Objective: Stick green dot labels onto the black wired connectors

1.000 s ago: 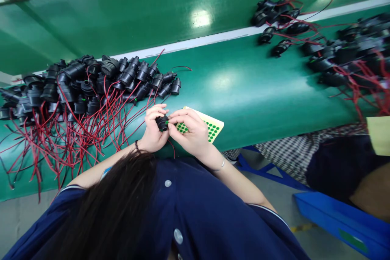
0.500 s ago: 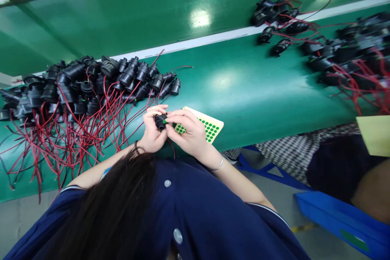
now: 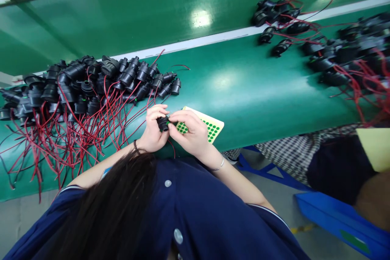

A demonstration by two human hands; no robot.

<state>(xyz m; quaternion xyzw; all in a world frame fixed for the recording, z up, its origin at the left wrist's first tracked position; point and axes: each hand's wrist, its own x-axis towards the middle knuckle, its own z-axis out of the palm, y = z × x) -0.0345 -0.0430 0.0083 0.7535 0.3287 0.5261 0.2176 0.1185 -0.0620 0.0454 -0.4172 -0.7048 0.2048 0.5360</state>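
Note:
My left hand (image 3: 154, 130) is closed around a small black cylindrical part (image 3: 163, 123), holding it just above the front edge of the green table. Close against it, my right hand (image 3: 192, 133) has thumb and forefinger pinched at a small green dot sticker (image 3: 168, 122) on the part's right side. A pale yellow sheet of green dot stickers (image 3: 213, 129) shows behind my right hand; whether the fingers hold it or it lies on the table, I cannot tell. A red wire hangs below the hands.
To the left lies a large heap of similar black parts (image 3: 73, 85) with tangled red and black wires (image 3: 88, 134). More wired black parts (image 3: 350, 57) lie at the right. A person in dark clothing sits there, by a yellow sheet (image 3: 376, 146) and a blue stool (image 3: 335, 219).
The black part and both hands have shifted slightly to the right, and the part has turned a little. At the far right, the other person's yellow sheet has moved down.

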